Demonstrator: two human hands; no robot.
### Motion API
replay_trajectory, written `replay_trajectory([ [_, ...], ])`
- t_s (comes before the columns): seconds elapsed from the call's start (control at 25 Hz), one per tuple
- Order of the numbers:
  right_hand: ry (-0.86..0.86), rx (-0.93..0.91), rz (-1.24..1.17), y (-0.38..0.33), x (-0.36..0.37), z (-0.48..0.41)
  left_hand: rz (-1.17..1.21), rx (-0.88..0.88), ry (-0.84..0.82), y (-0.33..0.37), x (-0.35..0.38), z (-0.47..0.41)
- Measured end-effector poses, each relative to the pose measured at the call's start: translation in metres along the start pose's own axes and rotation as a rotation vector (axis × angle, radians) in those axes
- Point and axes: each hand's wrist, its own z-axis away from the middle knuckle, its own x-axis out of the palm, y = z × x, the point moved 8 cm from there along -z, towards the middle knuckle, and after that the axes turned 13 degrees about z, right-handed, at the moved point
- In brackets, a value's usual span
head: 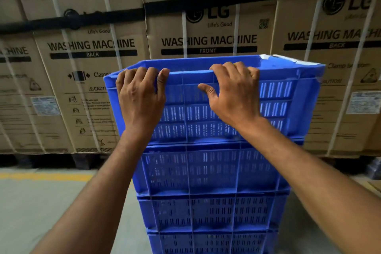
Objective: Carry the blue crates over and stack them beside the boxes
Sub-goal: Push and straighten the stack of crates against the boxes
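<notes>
A stack of several blue slatted plastic crates (210, 173) stands in front of me, directly before a row of washing machine boxes (208, 27). The top crate (276, 97) sits slightly askew on the one below, its near rim tipped toward me. My left hand (141, 97) curls over the near rim at its left end. My right hand (235, 93) hooks its fingers over the same rim further right, thumb spread against the slatted wall. The inside of the top crate is hidden.
The tall cardboard boxes (88, 64) with white straps and a black band rest on dark pallets (80, 161). A yellow floor line (45, 176) runs along the grey concrete at the left. Some dark items (374, 169) lie at the far right.
</notes>
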Motion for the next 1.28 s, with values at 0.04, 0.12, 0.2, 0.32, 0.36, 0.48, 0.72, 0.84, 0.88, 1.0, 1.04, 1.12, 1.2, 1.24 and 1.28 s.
replay_trajectory([
  [0.04,-0.008,0.018,-0.011,0.002,0.001,0.0,0.008,-0.001,-0.001,0.001,0.001,0.0],
  [0.12,-0.039,0.055,-0.036,0.003,-0.001,-0.008,0.005,-0.011,-0.043,0.002,0.001,-0.005],
  [0.2,-0.064,0.11,-0.044,0.005,-0.004,-0.022,0.016,-0.016,-0.109,0.003,-0.002,-0.013],
  [0.32,-0.173,0.173,-0.062,0.007,-0.004,-0.034,0.052,-0.046,-0.213,0.008,-0.003,-0.018],
  [0.36,-0.262,0.182,-0.076,0.007,0.0,-0.037,0.058,-0.082,-0.252,0.006,-0.002,-0.019],
  [0.48,-0.673,0.169,-0.024,0.005,0.01,-0.049,0.076,-0.213,-0.422,0.001,-0.003,-0.027],
  [0.72,-1.572,0.144,-0.125,-0.019,0.055,-0.063,0.044,-0.329,-0.864,-0.025,0.01,-0.069],
  [0.84,-1.671,-0.055,-0.232,-0.074,0.111,-0.069,-0.109,-0.335,-0.95,-0.07,0.037,-0.09],
  [0.88,-1.706,-0.158,-0.239,-0.099,0.13,-0.062,-0.145,-0.363,-1.014,-0.088,0.049,-0.088],
  [1.0,-1.864,-0.415,-0.14,-0.15,0.181,-0.019,-0.135,-0.499,-1.156,-0.127,0.081,-0.072],
  [1.04,-1.889,-0.472,-0.096,-0.156,0.193,-0.005,-0.132,-0.531,-1.156,-0.131,0.081,-0.07],
  [1.12,-1.902,-0.524,-0.045,-0.161,0.201,0.013,-0.113,-0.58,-1.157,-0.132,0.079,-0.067],
  [1.2,-1.866,-0.559,-0.01,-0.162,0.202,0.015,-0.05,-0.701,-1.179,-0.129,0.076,-0.065],
  [1.24,-1.856,-0.564,-0.006,-0.161,0.201,0.016,-0.025,-0.739,-1.193,-0.126,0.076,-0.065],
  [1.28,-1.844,-0.568,-0.007,-0.16,0.202,0.014,-0.017,-0.752,-1.2,-0.126,0.078,-0.067],
])
